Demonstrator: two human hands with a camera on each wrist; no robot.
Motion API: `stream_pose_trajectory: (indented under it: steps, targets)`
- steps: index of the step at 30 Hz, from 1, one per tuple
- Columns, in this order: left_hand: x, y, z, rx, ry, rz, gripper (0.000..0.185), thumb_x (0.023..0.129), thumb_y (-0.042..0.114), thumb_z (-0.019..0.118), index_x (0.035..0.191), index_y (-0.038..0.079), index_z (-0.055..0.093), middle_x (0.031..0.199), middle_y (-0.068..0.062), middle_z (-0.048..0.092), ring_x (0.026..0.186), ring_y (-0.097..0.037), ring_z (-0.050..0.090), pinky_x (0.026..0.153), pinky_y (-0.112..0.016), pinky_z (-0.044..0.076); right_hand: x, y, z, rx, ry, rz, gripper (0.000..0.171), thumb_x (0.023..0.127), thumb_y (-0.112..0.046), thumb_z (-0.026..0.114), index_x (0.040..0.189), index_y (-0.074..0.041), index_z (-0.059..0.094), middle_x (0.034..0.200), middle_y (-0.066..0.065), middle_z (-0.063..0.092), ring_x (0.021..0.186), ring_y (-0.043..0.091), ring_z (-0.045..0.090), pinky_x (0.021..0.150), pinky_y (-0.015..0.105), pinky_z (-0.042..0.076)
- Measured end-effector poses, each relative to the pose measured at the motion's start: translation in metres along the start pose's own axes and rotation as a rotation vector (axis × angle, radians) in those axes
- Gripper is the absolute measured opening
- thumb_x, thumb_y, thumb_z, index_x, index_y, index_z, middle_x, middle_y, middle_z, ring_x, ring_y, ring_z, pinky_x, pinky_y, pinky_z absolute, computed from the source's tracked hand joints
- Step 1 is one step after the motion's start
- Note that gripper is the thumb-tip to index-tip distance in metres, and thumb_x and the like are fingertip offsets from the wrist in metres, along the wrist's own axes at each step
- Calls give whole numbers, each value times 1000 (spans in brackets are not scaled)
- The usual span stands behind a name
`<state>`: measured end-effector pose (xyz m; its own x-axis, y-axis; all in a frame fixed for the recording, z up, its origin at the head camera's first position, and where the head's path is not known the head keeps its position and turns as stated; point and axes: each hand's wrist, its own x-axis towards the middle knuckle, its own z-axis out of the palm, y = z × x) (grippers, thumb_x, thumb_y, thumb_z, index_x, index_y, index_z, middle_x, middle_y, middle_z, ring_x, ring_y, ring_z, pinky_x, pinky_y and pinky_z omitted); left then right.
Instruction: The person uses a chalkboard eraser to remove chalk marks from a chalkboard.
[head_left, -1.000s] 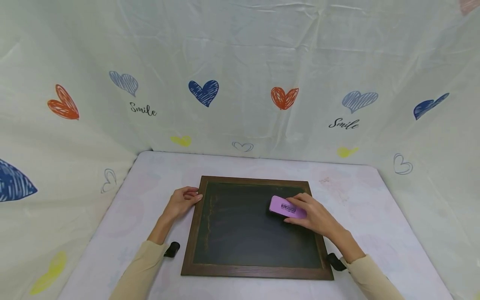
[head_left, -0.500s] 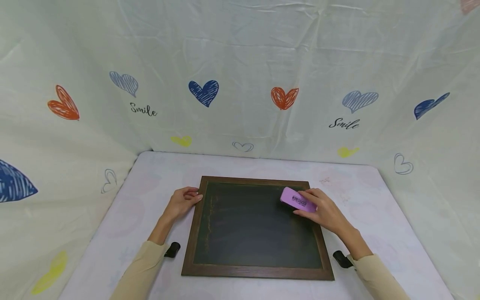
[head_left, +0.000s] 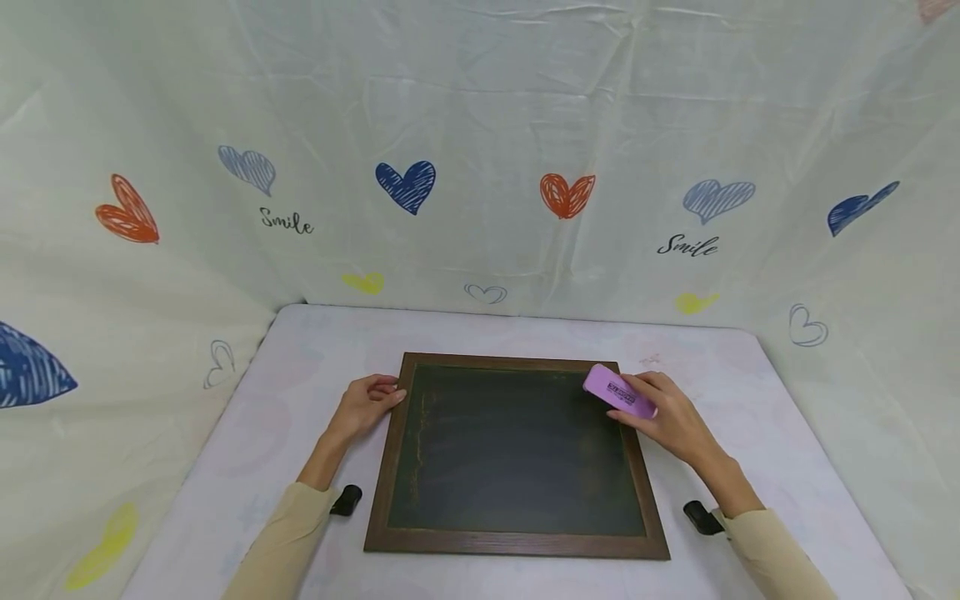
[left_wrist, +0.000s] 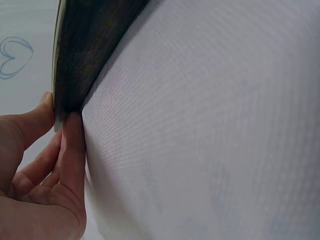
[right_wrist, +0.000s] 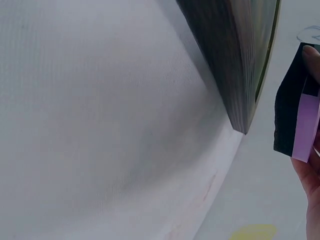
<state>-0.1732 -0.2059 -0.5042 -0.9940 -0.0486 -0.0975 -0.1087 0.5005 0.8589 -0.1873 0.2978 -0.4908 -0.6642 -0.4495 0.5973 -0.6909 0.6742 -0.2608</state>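
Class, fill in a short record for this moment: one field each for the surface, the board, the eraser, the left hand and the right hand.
surface: table under a pale cloth
board: wood-framed chalkboard lying flat, faint chalk smears near its left edge
eraser: purple eraser with a black underside, at the board's far right corner
left hand: left hand, fingers touching the frame's left edge
right hand: right hand grips the eraser

Bright, even light; soft wrist views

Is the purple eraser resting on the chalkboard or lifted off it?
Lifted off. The right hand holds the eraser over the chalkboard's far right corner; the right wrist view shows a gap between them.
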Motion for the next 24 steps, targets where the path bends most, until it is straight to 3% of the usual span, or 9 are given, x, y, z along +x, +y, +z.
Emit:
stream_pose_trajectory:
  steps: [5,12,24]
  targets:
    - [-1,1,0,4,2,2,39,97,14,73,126,-11,64,103,-19,68,91,-27,66,82,-33,51,-1,6,-5,-12,15,39,69,55,-10,99,117,6,73,108,21,66,90,29,62,77,14,42]
    - [0,0,1,-3,5,18,38,97,12,73,125,-12,64,103,-20,68,92,-29,67,82,-34,51,-4,18,-9,-12,40,36,69,55,-7,98,117,9,72,109,24,66,96,37,62,91,5,34]
    - [-1,0,-1,-24,2,28,37,97,9,72,125,-12,64,103,-20,68,89,-25,65,77,-28,50,-11,30,-20,-70,41,171,67,61,-4,97,121,7,71,108,23,65,90,32,58,84,0,30]
